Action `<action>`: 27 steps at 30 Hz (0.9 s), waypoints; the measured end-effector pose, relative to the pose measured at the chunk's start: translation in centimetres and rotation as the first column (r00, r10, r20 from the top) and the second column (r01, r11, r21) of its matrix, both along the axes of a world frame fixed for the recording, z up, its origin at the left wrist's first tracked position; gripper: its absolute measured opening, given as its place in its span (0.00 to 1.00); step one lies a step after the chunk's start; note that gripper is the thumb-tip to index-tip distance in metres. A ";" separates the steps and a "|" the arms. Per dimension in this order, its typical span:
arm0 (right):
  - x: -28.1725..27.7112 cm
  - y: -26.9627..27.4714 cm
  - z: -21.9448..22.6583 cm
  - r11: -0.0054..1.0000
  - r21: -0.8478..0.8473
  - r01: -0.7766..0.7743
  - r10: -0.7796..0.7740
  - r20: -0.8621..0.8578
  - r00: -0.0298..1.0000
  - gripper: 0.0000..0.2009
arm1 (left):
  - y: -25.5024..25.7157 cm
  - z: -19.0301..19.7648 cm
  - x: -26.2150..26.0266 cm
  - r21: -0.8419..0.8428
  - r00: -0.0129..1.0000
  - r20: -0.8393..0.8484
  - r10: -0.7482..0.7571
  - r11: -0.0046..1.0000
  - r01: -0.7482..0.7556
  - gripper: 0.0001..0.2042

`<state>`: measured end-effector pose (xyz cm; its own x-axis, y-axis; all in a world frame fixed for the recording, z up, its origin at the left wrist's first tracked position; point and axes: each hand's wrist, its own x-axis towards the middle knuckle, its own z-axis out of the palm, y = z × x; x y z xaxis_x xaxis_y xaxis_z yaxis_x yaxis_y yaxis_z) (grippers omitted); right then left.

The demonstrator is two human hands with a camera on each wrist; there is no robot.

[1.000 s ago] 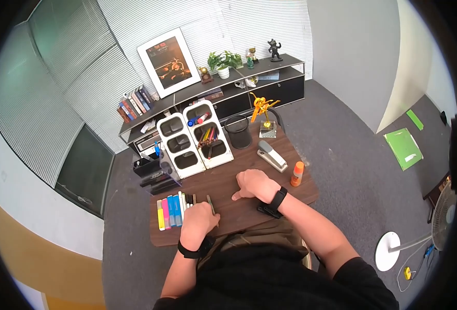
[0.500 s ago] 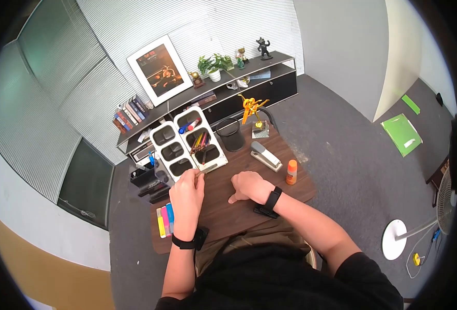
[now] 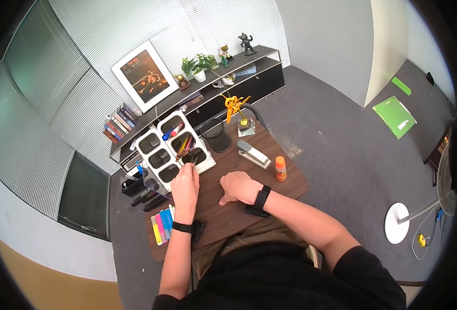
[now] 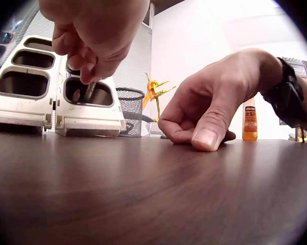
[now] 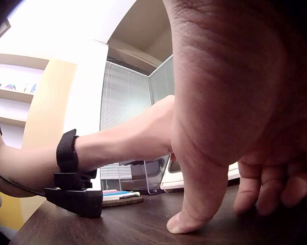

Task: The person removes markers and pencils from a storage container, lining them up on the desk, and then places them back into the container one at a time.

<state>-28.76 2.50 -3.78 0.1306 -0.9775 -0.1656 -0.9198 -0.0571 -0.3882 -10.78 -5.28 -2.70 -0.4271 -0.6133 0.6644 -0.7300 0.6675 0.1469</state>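
My left hand [image 3: 184, 186] is over the near right compartment of a white two-column organizer [image 3: 206, 165]. Its fingertips pinch a slim greyish pencil-like stick [image 4: 90, 92], whose lower end points into that compartment. Beside the stick, a red-tipped piece [image 4: 76, 95] shows in the same compartment. Coloured pencils [image 3: 185, 146] lean in the compartment behind, and blue and red markers [image 3: 172, 133] lie in the far one. My right hand [image 3: 237, 187] rests on the desk with loosely bent fingers, thumb tip down on the wood, holding nothing.
Highlighters [image 3: 159, 229] lie at the desk's left edge, by a dark file holder [image 3: 151, 191]. Behind my right hand are a stapler [image 3: 253, 155], an orange glue bottle [image 3: 280, 169], a mesh pen cup [image 3: 217, 137] and a golden figurine [image 3: 233, 108] on a clear base.
My left hand has risen from beside the highlighters and moved forward to the organizer with the stick. The right hand has stayed on the desk. The head view has turned slightly.
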 end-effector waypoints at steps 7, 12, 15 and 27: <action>0.0 0.1 0.1 1.000 -0.002 -0.007 0.007 -0.003 1.000 0.33 | -1.4 -0.4 -0.9 0.019 0.994 0.097 0.051 0.998 -0.054 0.07; -0.2 0.2 -0.1 1.000 -0.017 -0.018 0.018 0.003 1.000 0.33 | -0.6 0.0 -1.0 0.094 0.989 0.123 0.078 0.991 -0.090 0.10; -0.2 0.3 0.0 0.999 -0.035 -0.027 0.028 0.004 1.000 0.34 | -0.4 0.1 -0.7 0.162 0.990 0.114 0.086 0.981 -0.103 0.10; 0.0 -0.2 0.3 0.999 0.033 -0.008 0.008 -0.010 1.000 0.33 | 3.0 2.8 2.8 0.193 0.989 0.024 0.148 0.970 -0.150 0.07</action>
